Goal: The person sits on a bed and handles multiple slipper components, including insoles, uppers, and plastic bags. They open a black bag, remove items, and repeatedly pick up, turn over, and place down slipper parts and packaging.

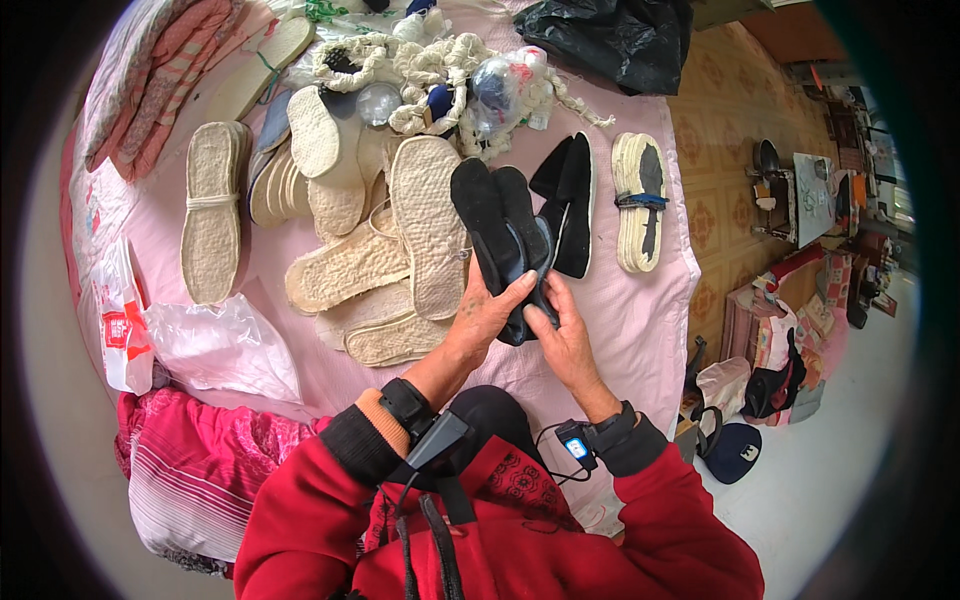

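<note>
A pair of black cloth shoe uppers (478, 200) with blue-grey lining is held upright between my two hands, over the pink sheet. My left hand (483, 318) grips their lower left side, thumb laid across the lining. My right hand (562, 335) pinches the lower right edge, its thumb close to the left one. Just right of them lie more black uppers (574, 215) with white edging. A stitched cream sole (428, 225) lies directly left, on a heap of other pale soles (350, 275). My fingers behind the cloth are partly hidden.
Bundled soles (638, 205) tied with blue cord lie at the right edge. More tied soles (212, 215) are on the left, beside clear plastic (225, 345). Beyond sit braided white cord (430, 75) and a black plastic bag (615, 40). A dark cap (733, 453) rests lower right.
</note>
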{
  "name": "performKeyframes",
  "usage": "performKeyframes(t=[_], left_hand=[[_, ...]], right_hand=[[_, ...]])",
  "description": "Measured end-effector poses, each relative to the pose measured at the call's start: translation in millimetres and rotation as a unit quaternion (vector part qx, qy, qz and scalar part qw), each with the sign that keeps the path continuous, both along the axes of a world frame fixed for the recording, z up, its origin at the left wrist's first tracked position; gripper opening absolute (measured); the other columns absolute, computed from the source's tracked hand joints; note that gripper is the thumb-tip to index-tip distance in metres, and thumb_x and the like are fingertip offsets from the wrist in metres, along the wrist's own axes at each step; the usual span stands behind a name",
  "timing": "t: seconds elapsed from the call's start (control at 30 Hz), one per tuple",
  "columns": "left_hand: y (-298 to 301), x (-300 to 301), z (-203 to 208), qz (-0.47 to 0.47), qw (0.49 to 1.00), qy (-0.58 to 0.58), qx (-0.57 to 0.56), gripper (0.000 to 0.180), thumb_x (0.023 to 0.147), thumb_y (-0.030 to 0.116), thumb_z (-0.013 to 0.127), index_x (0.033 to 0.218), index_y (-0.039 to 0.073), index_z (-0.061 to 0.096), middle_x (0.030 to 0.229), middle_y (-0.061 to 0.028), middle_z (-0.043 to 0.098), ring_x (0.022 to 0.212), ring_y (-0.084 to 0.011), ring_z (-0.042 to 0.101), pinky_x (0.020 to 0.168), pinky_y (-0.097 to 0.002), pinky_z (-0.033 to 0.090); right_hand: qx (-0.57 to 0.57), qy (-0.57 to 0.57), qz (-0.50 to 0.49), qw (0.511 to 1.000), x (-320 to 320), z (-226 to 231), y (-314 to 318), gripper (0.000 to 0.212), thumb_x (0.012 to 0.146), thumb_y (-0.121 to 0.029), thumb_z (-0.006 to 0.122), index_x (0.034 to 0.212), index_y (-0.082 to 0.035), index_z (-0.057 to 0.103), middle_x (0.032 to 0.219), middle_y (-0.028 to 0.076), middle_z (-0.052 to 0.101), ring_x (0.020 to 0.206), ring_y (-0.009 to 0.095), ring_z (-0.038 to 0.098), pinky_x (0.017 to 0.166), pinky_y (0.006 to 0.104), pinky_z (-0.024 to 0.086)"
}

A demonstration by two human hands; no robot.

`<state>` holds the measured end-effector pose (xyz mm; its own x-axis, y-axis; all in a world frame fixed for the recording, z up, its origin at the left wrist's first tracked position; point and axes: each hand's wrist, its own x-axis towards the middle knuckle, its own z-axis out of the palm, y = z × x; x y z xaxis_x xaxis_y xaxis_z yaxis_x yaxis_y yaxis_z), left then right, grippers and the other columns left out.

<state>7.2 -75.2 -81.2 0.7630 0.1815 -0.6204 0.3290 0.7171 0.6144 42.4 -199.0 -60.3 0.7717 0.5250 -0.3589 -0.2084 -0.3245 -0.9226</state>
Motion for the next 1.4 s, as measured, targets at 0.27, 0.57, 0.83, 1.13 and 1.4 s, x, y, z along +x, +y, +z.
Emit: performKeyframes(t=[0.27, 0.57, 0.83, 1.13, 1.4], left_hand=[[-2, -5, -3, -0.076, 0.989, -0.059, -0.108, 0.073, 0.08, 0.034, 0.059, 0.133, 0.006, 0.017, 0.124, -0.0087, 0.034, 0.112, -0.0162, 0.035, 0.094, -0.0291, 0.029], [-5, -5, 2, -0.145, 0.98, -0.068, -0.119, 0.086, 0.079, 0.038, 0.059, 0.135, 0.001, 0.006, 0.13, -0.0155, 0.03, 0.12, -0.0211, 0.029, 0.097, -0.03, 0.024], [20, -13, -2, -0.133, 0.982, -0.128, -0.049, 0.061, 0.083, 0.029, 0.055, 0.13, 0.003, 0.028, 0.125, -0.0149, 0.04, 0.115, -0.0198, 0.038, 0.095, -0.0302, 0.032], [125, -60, -43, 0.179, 0.983, 0.025, 0.018, 0.031, 0.084, 0.017, 0.052, 0.111, 0.002, 0.048, 0.091, -0.0068, 0.059, 0.078, -0.0113, 0.056, 0.07, -0.0224, 0.046], [180, -95, -83, 0.222, 0.967, 0.092, 0.085, 0.027, 0.085, 0.018, 0.052, 0.107, 0.002, 0.05, 0.092, -0.0077, 0.059, 0.078, -0.0099, 0.056, 0.067, -0.0197, 0.046]], right_hand=[[-0.139, -0.055, -0.004, 0.989, -3, -5, -2, 0.074, 0.067, -0.014, 0.066, 0.128, -0.001, 0.025, 0.115, 0.02, 0.044, 0.106, 0.028, 0.047, 0.088, 0.0331, 0.038], [-0.128, -0.022, -0.019, 0.991, 12, 16, -9, 0.074, 0.072, -0.002, 0.061, 0.13, 0.002, 0.014, 0.113, 0.016, 0.045, 0.103, 0.021, 0.046, 0.086, 0.0272, 0.038], [-0.147, -0.169, -0.144, 0.964, 49, 21, -19, 0.067, 0.071, 0.007, 0.049, 0.131, -0.004, 0.021, 0.117, 0.016, 0.043, 0.1, 0.02, 0.047, 0.087, 0.027, 0.035], [-0.364, -0.373, 0.088, 0.849, 88, -59, -28, 0.07, 0.067, 0.001, 0.051, 0.131, 0.0, 0.022, 0.129, 0.022, 0.032, 0.116, 0.036, 0.034, 0.098, 0.0379, 0.025], [-0.247, -0.407, 0.045, 0.878, 79, -18, 24, 0.056, 0.072, -0.003, 0.055, 0.124, -0.001, 0.034, 0.127, 0.018, 0.034, 0.118, 0.031, 0.032, 0.099, 0.0375, 0.023]])
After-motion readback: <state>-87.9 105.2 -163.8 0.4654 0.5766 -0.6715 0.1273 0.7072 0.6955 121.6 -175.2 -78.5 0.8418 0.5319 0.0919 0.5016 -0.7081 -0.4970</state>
